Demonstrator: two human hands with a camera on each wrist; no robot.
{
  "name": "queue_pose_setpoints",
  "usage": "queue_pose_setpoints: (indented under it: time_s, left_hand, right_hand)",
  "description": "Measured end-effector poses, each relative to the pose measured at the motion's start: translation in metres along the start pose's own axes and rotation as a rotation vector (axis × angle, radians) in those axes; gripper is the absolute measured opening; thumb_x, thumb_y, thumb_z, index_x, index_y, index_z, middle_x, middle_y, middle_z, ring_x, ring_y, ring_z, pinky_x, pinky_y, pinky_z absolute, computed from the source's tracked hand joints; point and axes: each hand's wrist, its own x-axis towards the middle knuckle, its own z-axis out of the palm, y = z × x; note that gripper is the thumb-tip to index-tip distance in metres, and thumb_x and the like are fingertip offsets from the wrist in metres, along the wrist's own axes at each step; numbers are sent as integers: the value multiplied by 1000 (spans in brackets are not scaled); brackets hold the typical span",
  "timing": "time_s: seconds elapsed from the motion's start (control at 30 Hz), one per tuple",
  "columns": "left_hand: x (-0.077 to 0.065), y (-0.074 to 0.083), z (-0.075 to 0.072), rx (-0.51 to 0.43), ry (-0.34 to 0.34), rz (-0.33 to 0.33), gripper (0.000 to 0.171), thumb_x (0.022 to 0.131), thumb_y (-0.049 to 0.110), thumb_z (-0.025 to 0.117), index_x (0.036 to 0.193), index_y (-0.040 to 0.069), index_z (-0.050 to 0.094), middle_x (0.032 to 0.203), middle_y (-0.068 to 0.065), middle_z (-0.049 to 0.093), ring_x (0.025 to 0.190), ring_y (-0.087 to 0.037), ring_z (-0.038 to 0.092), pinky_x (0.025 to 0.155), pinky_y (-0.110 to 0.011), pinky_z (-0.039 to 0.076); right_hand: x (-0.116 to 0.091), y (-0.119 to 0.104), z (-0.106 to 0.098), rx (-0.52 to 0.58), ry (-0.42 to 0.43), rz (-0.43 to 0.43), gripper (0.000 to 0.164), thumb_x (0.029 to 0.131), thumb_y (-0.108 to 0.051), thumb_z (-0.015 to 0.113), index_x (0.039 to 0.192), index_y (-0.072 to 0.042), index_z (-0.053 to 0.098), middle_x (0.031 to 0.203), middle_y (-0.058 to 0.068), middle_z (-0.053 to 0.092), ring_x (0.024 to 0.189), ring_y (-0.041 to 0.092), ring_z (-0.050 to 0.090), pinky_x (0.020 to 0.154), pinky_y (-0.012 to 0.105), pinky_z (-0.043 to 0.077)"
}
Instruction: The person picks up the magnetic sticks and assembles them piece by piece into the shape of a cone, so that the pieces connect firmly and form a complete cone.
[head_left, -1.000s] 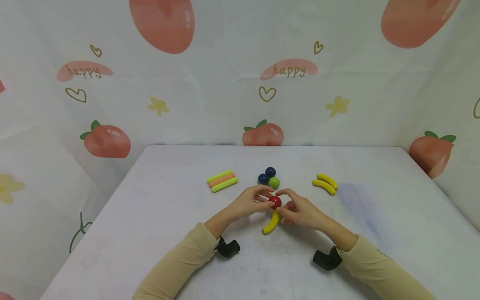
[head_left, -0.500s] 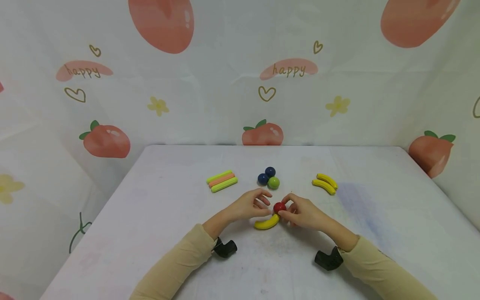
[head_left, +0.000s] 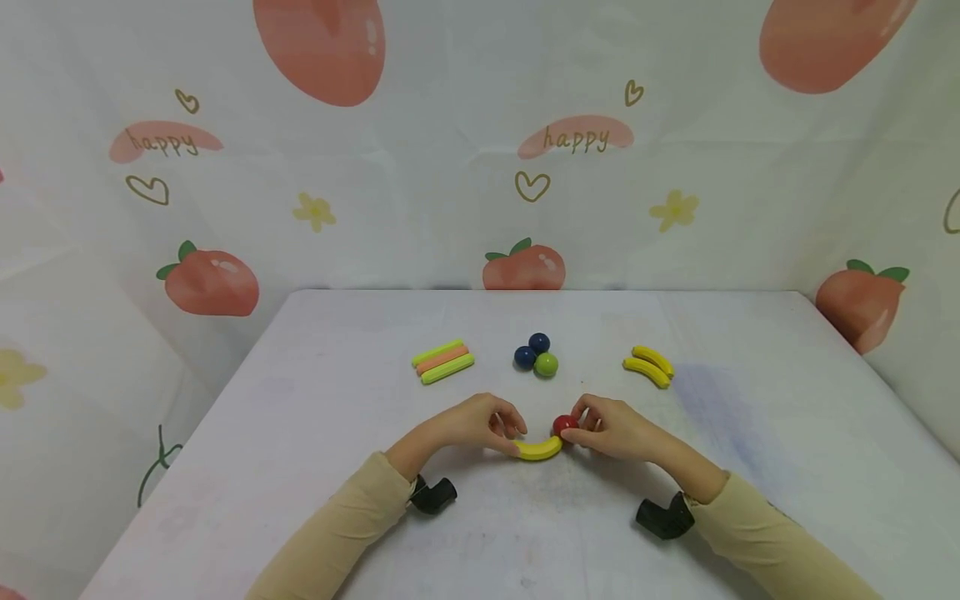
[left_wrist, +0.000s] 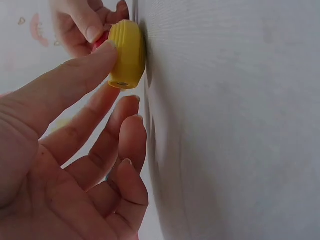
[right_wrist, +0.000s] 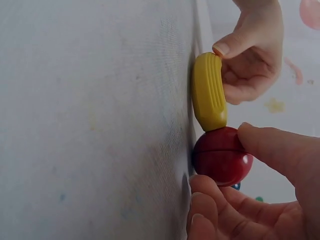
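A yellow toy banana [head_left: 539,450] lies on the table with its right end against a red ball [head_left: 566,427]; the two touch in the right wrist view too. At the banana's left end my left hand [head_left: 480,423] pinches it, thumb [left_wrist: 92,62] on its side and index finger reaching behind. My other left fingers are loosely bent. My right hand [head_left: 617,429] holds the ball between thumb [right_wrist: 265,145] and fingertips. The ball [right_wrist: 222,157] shows a dark seam round its middle. In the left wrist view the banana [left_wrist: 127,52] hides most of the ball.
Behind the hands, two blue balls [head_left: 525,358] and a green ball [head_left: 546,365] sit clustered. Yellow-green and orange sticks [head_left: 442,362] lie side by side at left. Two more toy bananas [head_left: 649,367] lie at right. A fruit-print cloth [head_left: 420,167] hangs behind the table [head_left: 315,375].
The left hand has let go of the ball and moved left to the banana's end. The banana has swung from slanting to nearly level. The right hand has moved the ball slightly right and nearer.
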Motion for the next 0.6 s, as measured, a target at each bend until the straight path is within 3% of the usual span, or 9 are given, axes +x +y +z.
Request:
queue_pose_setpoints:
  time_s: [0.33, 0.6]
  left_hand:
    - [-5, 0, -2, 16, -27, -5, 15, 80, 11, 72, 94, 6, 71, 80, -2, 67, 64, -2, 49, 56, -13, 39]
    - [-6, 0, -2, 19, -45, 5, 14, 81, 10, 71, 94, 6, 71, 83, -2, 68, 64, -1, 50, 56, -13, 40]
  right_hand:
    - [0, 12, -18, -48, 35, -40, 33, 86, -34, 65, 103, -7, 57, 85, 3, 61, 68, 13, 51, 60, 23, 44]
    - [1, 37, -55, -110, 331, -22, 26, 85, -19, 66, 101, 1, 61, 86, 14, 65, 77, 22, 59, 69, 31, 48]
